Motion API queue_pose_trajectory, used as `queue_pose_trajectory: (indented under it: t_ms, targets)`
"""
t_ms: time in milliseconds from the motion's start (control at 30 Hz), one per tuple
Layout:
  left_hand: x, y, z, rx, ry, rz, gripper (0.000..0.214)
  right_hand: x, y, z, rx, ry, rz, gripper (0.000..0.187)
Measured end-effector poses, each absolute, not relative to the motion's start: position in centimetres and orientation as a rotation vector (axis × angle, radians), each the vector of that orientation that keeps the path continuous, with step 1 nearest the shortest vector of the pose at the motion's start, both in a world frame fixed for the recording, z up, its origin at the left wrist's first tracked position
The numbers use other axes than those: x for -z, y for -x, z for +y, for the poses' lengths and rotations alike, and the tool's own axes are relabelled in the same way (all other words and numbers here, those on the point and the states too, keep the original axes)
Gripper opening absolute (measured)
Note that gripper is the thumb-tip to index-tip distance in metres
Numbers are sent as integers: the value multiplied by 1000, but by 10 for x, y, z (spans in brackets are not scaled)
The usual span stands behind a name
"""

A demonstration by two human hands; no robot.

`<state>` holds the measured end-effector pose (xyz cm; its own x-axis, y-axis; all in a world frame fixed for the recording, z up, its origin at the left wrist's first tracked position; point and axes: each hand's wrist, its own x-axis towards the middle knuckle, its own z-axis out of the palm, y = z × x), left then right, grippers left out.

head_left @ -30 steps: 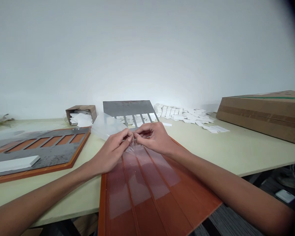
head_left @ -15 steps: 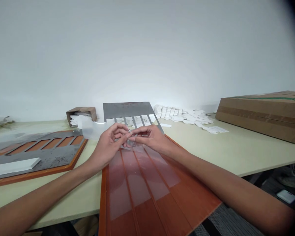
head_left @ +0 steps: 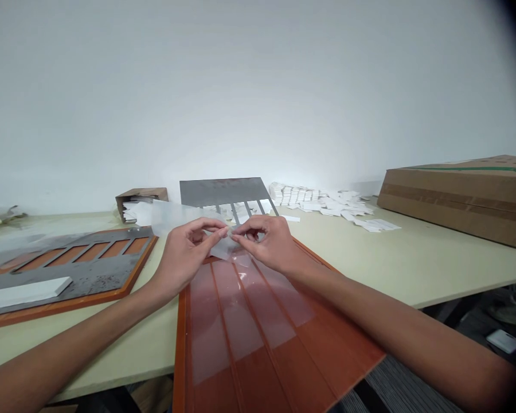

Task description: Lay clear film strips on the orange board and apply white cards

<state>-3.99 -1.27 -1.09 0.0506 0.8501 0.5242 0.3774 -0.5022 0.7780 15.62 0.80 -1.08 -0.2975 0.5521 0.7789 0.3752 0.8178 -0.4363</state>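
Note:
My left hand [head_left: 184,255] and my right hand [head_left: 269,242] meet just above the far end of an orange grooved board [head_left: 258,338]. Both pinch a thin clear plastic film [head_left: 176,215] between thumb and fingers. The film trails off to the left, over the table, and a small flap of it hangs between the two hands. Clear strips [head_left: 241,321] lie in the board's channels below. The board juts over the table's near edge toward me.
A grey slotted metal plate [head_left: 223,192] lies behind the hands. At left a second orange board with a grey slotted plate [head_left: 69,267] carries a white block [head_left: 23,292]. A small open carton [head_left: 141,201], scattered white cards [head_left: 327,203] and a large cardboard box [head_left: 460,198] stand farther back.
The hands have lifted slightly off the board and parted a little. The clear film has swung from a bunched heap into a flatter sheet stretched to the left.

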Motion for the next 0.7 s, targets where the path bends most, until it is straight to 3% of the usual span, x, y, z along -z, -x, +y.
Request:
queue_pose_trajectory:
  t_ms: [433, 600, 700]
  targets:
    - [14, 38, -16, -1580, -2105, 1062, 16, 6, -154, -1, -41, 623, -1954, 11]
    - [15, 39, -13, -1519, -2033, 953, 15, 4, -154, -4, -112, 611, -1960, 4]
    - [15, 40, -13, -1498, -2063, 911, 13, 4, -154, -6, -127, 599, -1921, 14]
